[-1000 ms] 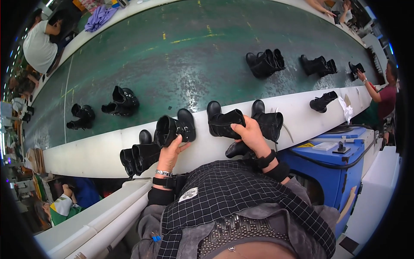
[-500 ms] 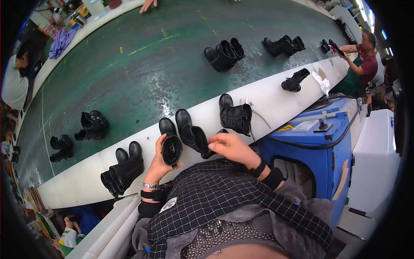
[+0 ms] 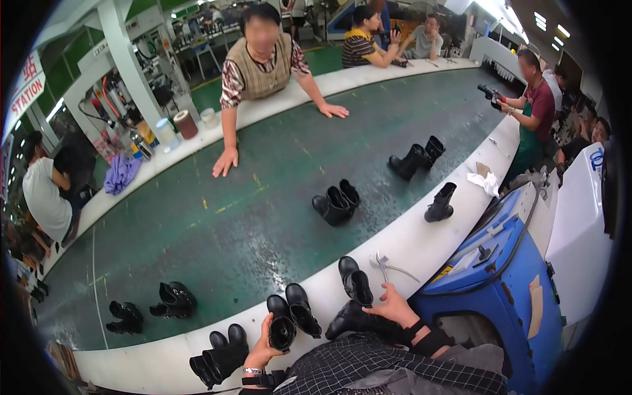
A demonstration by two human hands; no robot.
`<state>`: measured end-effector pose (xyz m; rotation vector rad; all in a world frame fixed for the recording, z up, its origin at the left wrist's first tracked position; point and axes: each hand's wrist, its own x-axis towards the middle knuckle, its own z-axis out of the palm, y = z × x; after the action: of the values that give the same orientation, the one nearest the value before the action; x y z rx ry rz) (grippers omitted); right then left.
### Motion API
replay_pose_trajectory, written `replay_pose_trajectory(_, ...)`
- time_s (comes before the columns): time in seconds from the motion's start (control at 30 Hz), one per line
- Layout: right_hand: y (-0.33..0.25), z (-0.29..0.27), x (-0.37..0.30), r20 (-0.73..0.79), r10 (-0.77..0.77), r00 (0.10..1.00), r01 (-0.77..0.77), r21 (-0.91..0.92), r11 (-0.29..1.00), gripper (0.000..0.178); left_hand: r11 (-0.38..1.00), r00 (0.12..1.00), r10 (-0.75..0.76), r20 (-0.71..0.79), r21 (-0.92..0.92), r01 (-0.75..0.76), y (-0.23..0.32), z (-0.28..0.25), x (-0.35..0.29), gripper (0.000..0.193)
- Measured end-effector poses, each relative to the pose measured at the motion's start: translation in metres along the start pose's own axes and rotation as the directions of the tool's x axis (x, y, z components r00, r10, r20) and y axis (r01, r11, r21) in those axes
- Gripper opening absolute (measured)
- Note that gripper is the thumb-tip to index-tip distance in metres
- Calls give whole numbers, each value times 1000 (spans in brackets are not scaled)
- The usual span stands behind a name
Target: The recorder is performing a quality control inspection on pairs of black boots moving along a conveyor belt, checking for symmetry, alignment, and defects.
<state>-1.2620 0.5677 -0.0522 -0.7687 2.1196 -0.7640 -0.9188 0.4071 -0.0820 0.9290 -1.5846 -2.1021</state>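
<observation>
My left hand (image 3: 262,345) is closed round a black boot (image 3: 282,334), its open top tipped up toward me. Right beside it stands another black boot (image 3: 302,309) on the white ledge. My right hand (image 3: 394,309) is at the upper edge of a black boot (image 3: 349,320) lying on its side close to my apron; its thumb and fingers appear to grip the shaft, partly hidden. Just beyond that hand is one more black boot (image 3: 357,283), standing with its opening toward me. A pair of black boots (image 3: 222,355) stands left of my left hand.
A green work surface (image 3: 197,243) curves beyond the white ledge (image 3: 158,355), with several boots on it. Metal pliers (image 3: 380,263) and a white cloth (image 3: 484,183) lie on the ledge. A blue machine (image 3: 487,283) stands at right. Opposite, a person leans hands on the surface.
The view has tilted up, bringing the person opposite into sight. My right hand has moved right, to the lying boot. The left hand still holds its boot.
</observation>
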Motion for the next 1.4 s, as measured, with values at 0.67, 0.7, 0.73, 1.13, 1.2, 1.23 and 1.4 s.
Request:
replay_pose_trajectory(0.67,-24,37,43,-129,-515,847,531,201,823,62,917,966,-252,-59,-333,219,8,13,43,69)
replay_pose_trajectory(0.7,-24,39,45,-128,-514,848,530,205,823,62,922,965,-263,-23,-299,244,15,22,50,71)
replay_pose_trajectory(0.73,-24,42,47,-131,-541,831,556,233,798,61,927,962,-274,14,-264,268,21,31,56,73)
replay_pose_trajectory(1.13,-14,3,60,89,-585,806,526,346,777,63,936,943,-306,131,-139,323,27,62,95,84)
replay_pose_trajectory(1.2,-28,-17,60,184,-499,847,452,243,858,60,934,942,-314,120,-140,330,28,61,92,83)
replay_pose_trajectory(1.23,-30,-23,60,267,-403,876,382,127,915,56,938,946,-304,108,-136,317,31,60,91,80)
replay_pose_trajectory(1.4,-33,-55,81,237,-349,907,394,-183,901,45,935,957,-282,63,-203,289,32,45,91,64)
